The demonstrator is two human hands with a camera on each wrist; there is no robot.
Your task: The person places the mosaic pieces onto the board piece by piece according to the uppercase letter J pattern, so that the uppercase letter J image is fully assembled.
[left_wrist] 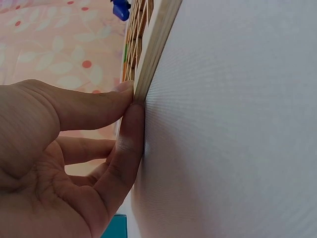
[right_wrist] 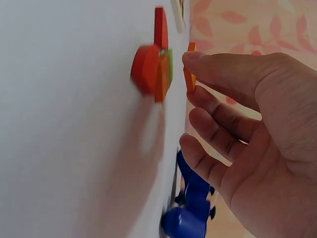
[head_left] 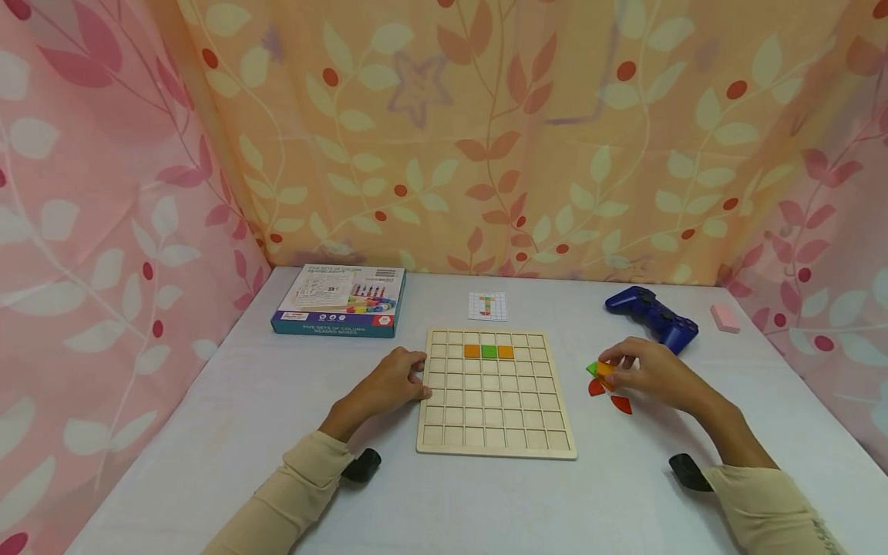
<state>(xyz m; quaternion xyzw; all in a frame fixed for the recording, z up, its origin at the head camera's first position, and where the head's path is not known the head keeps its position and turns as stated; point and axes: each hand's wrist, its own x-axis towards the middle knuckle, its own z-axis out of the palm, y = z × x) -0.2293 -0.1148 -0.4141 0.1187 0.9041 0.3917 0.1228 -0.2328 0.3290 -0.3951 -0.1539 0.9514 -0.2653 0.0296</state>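
Note:
My left hand (head_left: 390, 383) pinches the left edge of a wooden grid board (head_left: 496, 439) between thumb and fingers. Near the board's top lie an orange square tile (head_left: 472, 351), a green square tile (head_left: 489, 352) and another orange one (head_left: 506, 352), side by side in one row. Right of the board, my right hand (head_left: 652, 374) holds an orange tile (right_wrist: 190, 74) by thumb and fingertips, raised off the table. Below it lie two red curved-edge pieces (head_left: 621, 405), a green piece (head_left: 591, 369) and another orange piece (right_wrist: 161, 79), bunched close together.
Behind the board lies a small printed card (head_left: 488, 306) with a coloured grid pattern. A boxed set (head_left: 340, 301) sits at the back left. A blue game controller (head_left: 652, 316) and a pink block (head_left: 724, 317) are at the back right. Patterned curtains (head_left: 486, 139) surround the white table.

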